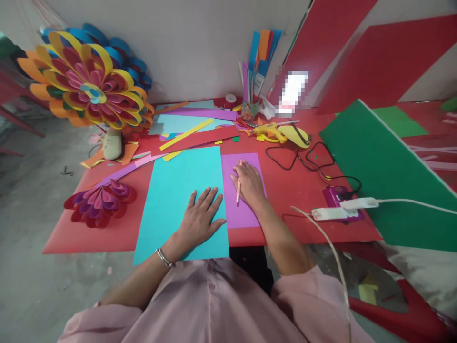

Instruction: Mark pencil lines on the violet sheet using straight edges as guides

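Observation:
My left hand [201, 216] lies flat with fingers spread on a large turquoise paper sheet [178, 190], pressing it onto the red board [300, 190]. My right hand [249, 183] is closed round a pink pencil [238, 188] and rests on a purple paper sheet [243, 209] just right of the turquoise one. The pencil lies along the purple sheet, its far end pointing away from me. A silver bangle [163, 257] circles my left wrist.
A big multicoloured paper flower [89, 85] stands at the back left, a smaller purple-red one [100, 202] lies near left. Paper strips [185, 135], a yellow glue gun [271, 131], a cup of strips [250, 107], black cables [314, 164], a white power strip [330, 213] and a green board [385, 171] surround.

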A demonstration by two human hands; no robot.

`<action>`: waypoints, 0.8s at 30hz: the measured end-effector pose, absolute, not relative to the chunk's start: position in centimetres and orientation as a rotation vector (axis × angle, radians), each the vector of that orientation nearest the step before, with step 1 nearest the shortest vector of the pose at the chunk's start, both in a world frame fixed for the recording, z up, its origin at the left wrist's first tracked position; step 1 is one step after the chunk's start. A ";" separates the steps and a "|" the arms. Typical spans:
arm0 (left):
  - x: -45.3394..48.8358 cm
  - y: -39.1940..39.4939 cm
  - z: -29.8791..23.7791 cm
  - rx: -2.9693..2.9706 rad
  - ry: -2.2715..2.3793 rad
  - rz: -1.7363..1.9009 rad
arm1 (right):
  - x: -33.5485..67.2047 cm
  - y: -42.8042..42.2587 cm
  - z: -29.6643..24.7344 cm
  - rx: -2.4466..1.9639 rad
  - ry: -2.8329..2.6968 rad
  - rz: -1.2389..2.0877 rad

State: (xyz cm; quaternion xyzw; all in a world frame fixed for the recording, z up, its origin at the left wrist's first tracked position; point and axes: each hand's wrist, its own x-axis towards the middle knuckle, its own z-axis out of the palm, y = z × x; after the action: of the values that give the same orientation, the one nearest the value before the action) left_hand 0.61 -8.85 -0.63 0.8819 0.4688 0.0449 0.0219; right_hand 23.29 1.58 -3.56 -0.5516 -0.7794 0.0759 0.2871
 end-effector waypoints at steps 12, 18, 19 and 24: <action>0.2 -8.7 -0.5 2.752 1.408 0.116 | 23.5 1.6 -3.2 -1.469 -2.092 0.249; 0.1 -8.6 -0.7 2.761 1.394 0.109 | 23.5 1.6 -3.0 -1.473 -2.086 0.268; 0.0 -8.6 -0.7 2.761 1.391 0.108 | 23.5 1.6 -3.0 -1.474 -2.083 0.268; -0.1 -8.4 -0.8 2.767 1.380 0.107 | 23.5 1.6 -3.1 -1.471 -2.091 0.270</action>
State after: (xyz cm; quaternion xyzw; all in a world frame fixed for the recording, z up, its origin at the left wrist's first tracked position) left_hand -0.10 -8.41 -0.79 0.8941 0.4458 0.0346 0.0237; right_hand 23.47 1.56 -3.05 -0.5490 -0.7805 0.1009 0.2815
